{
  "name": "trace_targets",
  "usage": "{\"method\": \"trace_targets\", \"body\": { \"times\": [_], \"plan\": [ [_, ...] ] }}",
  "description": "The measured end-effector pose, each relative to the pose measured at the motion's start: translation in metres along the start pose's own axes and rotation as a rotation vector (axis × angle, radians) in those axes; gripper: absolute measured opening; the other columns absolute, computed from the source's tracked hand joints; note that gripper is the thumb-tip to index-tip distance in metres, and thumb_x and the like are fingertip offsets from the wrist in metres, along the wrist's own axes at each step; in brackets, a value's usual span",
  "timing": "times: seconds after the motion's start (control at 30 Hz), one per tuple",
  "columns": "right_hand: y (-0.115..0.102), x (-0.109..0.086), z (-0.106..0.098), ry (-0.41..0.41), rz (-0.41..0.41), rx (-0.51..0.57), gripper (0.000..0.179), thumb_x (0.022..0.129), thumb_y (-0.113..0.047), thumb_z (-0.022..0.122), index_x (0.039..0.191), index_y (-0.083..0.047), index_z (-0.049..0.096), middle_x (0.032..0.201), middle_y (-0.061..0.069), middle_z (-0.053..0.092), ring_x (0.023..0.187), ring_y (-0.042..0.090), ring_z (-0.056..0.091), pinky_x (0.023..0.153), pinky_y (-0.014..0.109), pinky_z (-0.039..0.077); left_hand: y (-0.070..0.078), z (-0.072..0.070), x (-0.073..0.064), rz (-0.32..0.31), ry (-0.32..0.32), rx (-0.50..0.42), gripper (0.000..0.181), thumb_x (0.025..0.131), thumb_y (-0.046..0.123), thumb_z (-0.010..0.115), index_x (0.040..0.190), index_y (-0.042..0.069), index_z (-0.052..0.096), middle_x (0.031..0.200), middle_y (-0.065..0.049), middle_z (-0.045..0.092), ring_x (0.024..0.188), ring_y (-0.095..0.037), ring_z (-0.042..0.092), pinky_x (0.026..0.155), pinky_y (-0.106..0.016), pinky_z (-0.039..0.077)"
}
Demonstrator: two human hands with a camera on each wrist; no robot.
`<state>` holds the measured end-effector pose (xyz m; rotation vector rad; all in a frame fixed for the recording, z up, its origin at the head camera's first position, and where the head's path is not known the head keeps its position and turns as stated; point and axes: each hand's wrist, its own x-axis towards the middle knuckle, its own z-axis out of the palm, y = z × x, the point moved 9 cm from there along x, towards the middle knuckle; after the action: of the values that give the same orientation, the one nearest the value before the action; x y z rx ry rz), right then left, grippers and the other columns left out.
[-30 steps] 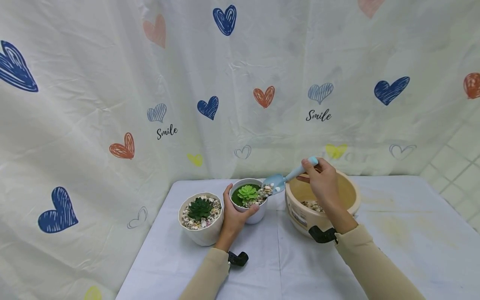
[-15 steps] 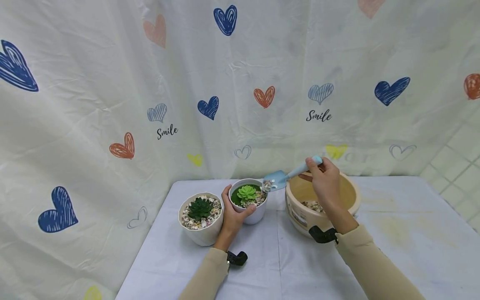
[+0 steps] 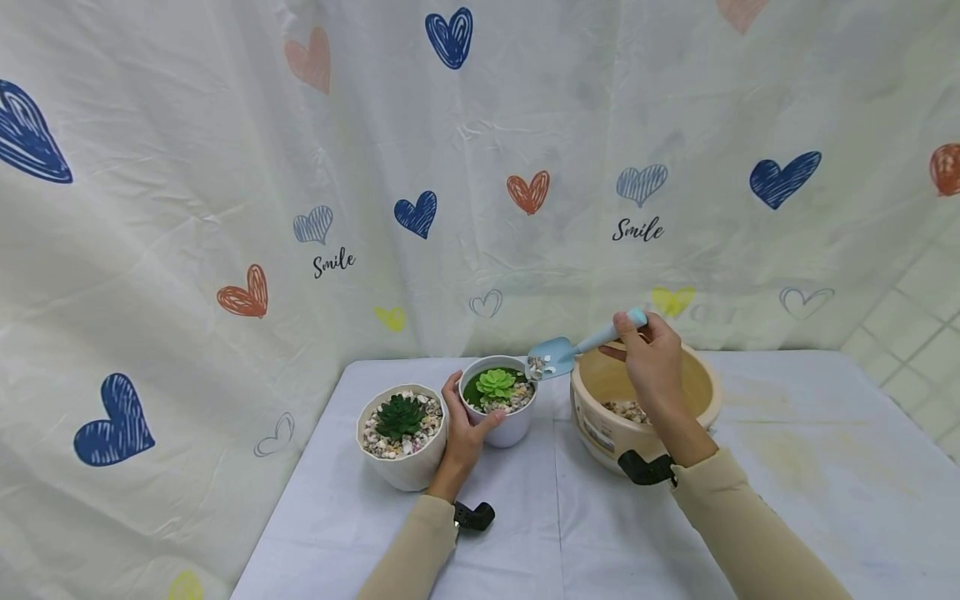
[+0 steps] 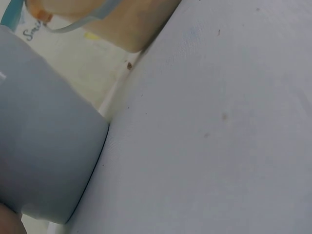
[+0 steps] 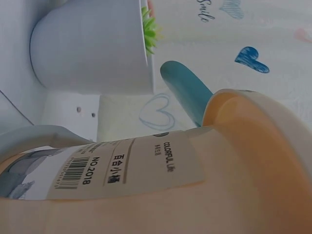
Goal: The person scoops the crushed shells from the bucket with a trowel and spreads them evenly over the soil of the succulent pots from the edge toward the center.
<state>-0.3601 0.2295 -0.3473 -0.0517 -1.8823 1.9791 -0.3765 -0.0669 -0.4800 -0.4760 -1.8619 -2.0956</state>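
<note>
Head view: I see the right hand point(image 3: 652, 358) pinching a pale-blue, plastic-looking trowel point(image 3: 588, 342), its long axis slanting leftward to a round white pot point(image 3: 516, 429), which the nearer left hand point(image 3: 465, 437) grips.

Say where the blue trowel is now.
In the head view, the blue trowel is right of centre, its blade at the right rim of the smaller white pot, near the beige bucket.

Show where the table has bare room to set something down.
Bare tablecloth lies right of the beige bucket and between the sleeves. Crowded: the back left, where cream pot, left hand and white pot cluster; the blue trowel overhangs the gap to the bucket.
</note>
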Motion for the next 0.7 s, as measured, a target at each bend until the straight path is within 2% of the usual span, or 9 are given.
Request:
{"method": "trace_targets", "body": {
  "times": [0.27, 0.4, 0.5, 0.6, 0.7],
  "plan": [
    [-0.0025, -0.0007, 0.0038, -0.029, -0.011, -0.035, 0.026, 0.104, -0.032, 0.059, 0.111, -0.007, 0.060, 0.111, 0.000, 0.059, 0.102, 0.009, 0.065, 0.080, 0.028, 0.061, 0.0006, 0.0037, -0.0007, 0.007, -0.042, -0.001, 0.094, 0.082, 0.017, 0.073, 0.155, 0.005, 0.015, 0.155, -0.025, 0.032, 0.134, -0.030, 0.045, 0.111, -0.026, 0.037],
    [-0.0035, -0.0014, 0.0055, -0.041, -0.025, -0.051, 0.029, 0.103, -0.034, 0.059, 0.115, -0.008, 0.061, 0.111, 0.000, 0.059, 0.103, 0.011, 0.064, 0.081, 0.028, 0.061, 0.0021, 0.0042, -0.0019, 0.001, -0.048, 0.042, 0.090, 0.083, 0.020, 0.068, 0.157, 0.013, 0.018, 0.157, -0.022, 0.034, 0.137, -0.031, 0.044, 0.113, -0.031, 0.035],
    [-0.0045, -0.0021, 0.0069, -0.052, -0.042, -0.058, 0.033, 0.103, -0.034, 0.060, 0.119, -0.005, 0.061, 0.107, 0.002, 0.057, 0.101, 0.013, 0.064, 0.081, 0.028, 0.061, 0.0031, 0.0040, -0.0028, -0.010, -0.042, 0.065, 0.090, 0.083, 0.023, 0.066, 0.158, 0.019, 0.018, 0.158, -0.020, 0.034, 0.139, -0.031, 0.042, 0.116, -0.038, 0.033],
    [-0.0051, -0.0028, 0.0082, -0.063, -0.055, -0.068, 0.040, 0.103, -0.035, 0.060, 0.123, 0.000, 0.059, 0.105, 0.001, 0.057, 0.099, 0.013, 0.064, 0.081, 0.028, 0.061, 0.0029, 0.0032, -0.0036, -0.023, -0.024, 0.085, 0.091, 0.082, 0.024, 0.068, 0.159, 0.021, 0.019, 0.158, -0.017, 0.035, 0.141, -0.031, 0.041, 0.118, -0.043, 0.031],
    [-0.0056, -0.0033, 0.0098, -0.073, -0.067, -0.076, 0.044, 0.103, -0.036, 0.060, 0.125, 0.002, 0.058, 0.105, 0.001, 0.057, 0.098, 0.012, 0.065, 0.082, 0.029, 0.061, 0.0005, 0.0014, -0.0039, -0.042, 0.009, 0.108, 0.094, 0.082, 0.023, 0.076, 0.159, 0.023, 0.021, 0.158, -0.014, 0.036, 0.140, -0.029, 0.042, 0.119, -0.046, 0.031]
  ]
}}
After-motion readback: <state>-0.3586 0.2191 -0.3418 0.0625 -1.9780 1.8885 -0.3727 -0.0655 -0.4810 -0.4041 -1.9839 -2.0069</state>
